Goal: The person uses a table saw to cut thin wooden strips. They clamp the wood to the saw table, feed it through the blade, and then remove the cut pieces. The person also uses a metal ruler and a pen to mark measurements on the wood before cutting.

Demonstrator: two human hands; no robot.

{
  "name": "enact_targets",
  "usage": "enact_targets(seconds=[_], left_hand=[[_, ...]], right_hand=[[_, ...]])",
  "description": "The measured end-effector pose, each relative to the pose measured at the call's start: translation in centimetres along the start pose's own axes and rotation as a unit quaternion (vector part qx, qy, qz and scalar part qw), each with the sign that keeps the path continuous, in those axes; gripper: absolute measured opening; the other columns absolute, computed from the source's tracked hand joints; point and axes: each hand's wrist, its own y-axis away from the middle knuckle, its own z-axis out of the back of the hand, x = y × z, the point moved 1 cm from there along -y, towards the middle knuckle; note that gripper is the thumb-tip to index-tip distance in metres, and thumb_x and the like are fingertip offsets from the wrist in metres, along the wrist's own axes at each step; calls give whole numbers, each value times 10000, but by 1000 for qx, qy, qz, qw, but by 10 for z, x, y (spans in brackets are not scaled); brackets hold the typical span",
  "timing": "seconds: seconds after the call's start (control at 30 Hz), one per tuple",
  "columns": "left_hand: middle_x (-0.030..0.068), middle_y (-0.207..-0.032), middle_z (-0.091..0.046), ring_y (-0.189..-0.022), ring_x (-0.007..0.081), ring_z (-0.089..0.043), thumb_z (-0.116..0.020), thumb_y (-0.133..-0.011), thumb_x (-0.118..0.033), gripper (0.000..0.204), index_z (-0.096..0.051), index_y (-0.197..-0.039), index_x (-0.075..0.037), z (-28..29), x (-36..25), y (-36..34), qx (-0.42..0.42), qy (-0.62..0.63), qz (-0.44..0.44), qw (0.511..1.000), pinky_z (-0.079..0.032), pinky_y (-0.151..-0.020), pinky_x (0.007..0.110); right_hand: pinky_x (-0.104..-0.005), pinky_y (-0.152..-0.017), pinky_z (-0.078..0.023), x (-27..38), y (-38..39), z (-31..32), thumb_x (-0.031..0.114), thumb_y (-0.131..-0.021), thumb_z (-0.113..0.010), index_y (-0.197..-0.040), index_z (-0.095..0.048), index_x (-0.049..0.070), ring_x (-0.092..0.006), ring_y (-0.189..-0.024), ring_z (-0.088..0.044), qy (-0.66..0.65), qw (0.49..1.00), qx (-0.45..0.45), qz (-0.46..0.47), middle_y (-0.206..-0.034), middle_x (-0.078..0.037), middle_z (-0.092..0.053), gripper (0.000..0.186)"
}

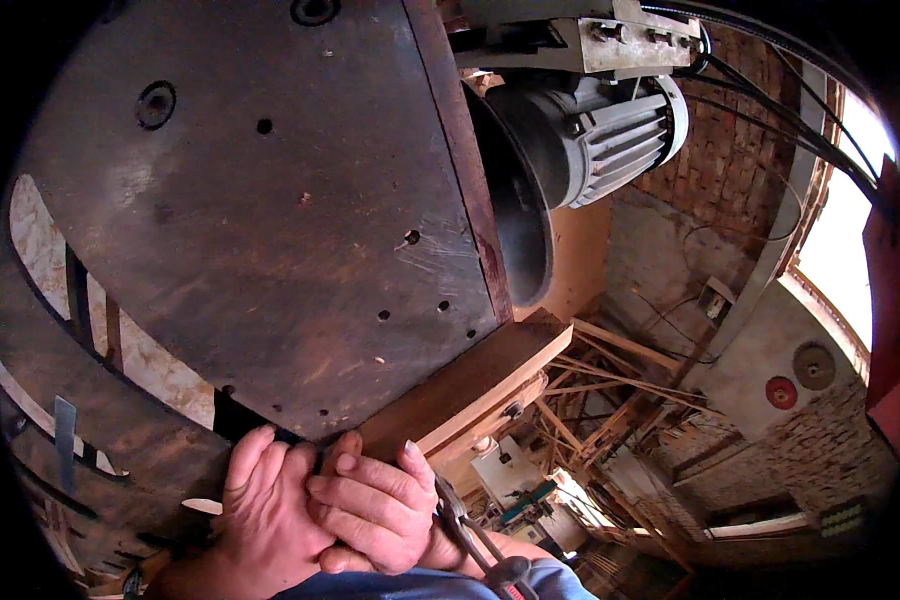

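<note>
My left hand (pixel 265 510) lies at the near edge of a dark metal plate (pixel 300 230). Its fingers stretch forward side by side, tips by a curved slot in the plate. Close against it on the right, my right hand (pixel 375 510) has bent fingers that point left, with one digit raised. Whatever lies inside that curl is hidden. By my right wrist is a metal clamp-like tool (pixel 470 530) with a dark knob; I cannot tell whether the hand touches it. A wooden board (pixel 470 385) runs along the plate's right edge, just beyond my hands.
A grey finned motor (pixel 610 140) sits beyond the plate, next to a dark curved disc or guard (pixel 510 220). Black cables (pixel 770 110) run to the upper right. Wooden strips (pixel 610 390) lie piled at the right. Curved slots and a thin metal strip (pixel 65 440) are at left.
</note>
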Motion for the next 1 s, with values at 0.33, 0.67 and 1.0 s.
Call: enact_targets(seconds=[0.33,0.67,1.0], left_hand=[[130,-1075,-526,-1008,288,-522,-553,-807,-457,675,-491,-1324,-28,6,-1,1,0,5,0,1000,-252,-1053,501],[103,-1063,-538,-1001,268,-535,-556,-822,-388,600,-517,-1307,-37,7,-1,-2,-21,-5,9,1000,-276,-1045,484],[103,-1004,-522,-973,258,-529,-521,-832,-413,595,-525,-1308,-54,6,0,-3,-18,14,12,1000,-265,-1041,478]], right_hand=[[-486,-1120,-233,2,-3,0,483,-895,-559,-999,-666,83,-269,-1043,-630,-3,1000,-3,5,-1071,-90,-675,428],[-492,-1129,-221,0,-7,0,494,-889,-553,-970,-675,82,-268,-1046,-633,-7,1000,-13,2,-1056,-87,-681,437],[-497,-1124,-224,0,-5,-1,492,-884,-560,-993,-667,82,-267,-1039,-633,-7,1000,-6,3,-1056,-89,-679,438]])
